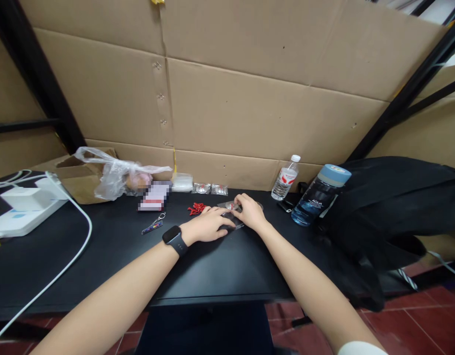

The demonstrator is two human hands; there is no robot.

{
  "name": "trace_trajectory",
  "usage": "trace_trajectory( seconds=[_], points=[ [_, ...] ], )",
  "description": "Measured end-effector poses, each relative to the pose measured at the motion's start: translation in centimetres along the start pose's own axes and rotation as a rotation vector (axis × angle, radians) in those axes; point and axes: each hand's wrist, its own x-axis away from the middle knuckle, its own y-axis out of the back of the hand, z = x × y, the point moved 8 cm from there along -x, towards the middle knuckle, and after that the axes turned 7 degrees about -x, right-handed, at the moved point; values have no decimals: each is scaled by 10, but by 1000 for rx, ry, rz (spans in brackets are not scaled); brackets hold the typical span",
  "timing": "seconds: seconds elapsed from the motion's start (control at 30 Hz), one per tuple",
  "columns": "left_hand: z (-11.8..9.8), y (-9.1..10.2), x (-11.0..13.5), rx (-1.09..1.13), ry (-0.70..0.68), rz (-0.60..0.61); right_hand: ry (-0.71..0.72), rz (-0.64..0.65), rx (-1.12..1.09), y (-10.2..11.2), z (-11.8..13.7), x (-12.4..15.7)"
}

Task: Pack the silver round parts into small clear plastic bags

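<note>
My left hand (207, 227) and right hand (249, 212) cover most of the clear packet (227, 205), hiding its contents and whether my right fingers grip it. The red pieces (197, 208) beside it are too small to make out, the card (153, 197) is blurred, and the white device (23, 212) runs off the left edge.

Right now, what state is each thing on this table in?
Left hand: flat, pressing on the clear bag.
Right hand: pinching the same bag.
Water bottle: standing, capped.
Blue bottle: standing, lid on.
Box: flaps open.
Red pieces: loose in a pile.
Small bags: lying flat, filled.
</note>
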Motion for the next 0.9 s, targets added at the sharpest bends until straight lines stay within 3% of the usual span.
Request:
trace_trajectory(
  seconds=[0.1,0.27,0.47,0.6,0.8,0.9],
  points=[
    [7,16,0,0,51,-124,137,155,-232,5,3,1],
    [19,27,-2,-57,179,-264,133,148,-291,33,-10,6],
    [25,22,-4,-9,225,-259,143,303,-262,16,-3,10],
    [33,26,-2,56,302,-273,126,257,-332,18,-4,6],
    [44,23,-1,236,435,-292,-82,235,-454,7,-27,5],
    [44,19,0,232,476,-288,-111,215,-474,1,-26,8]
  ],
)
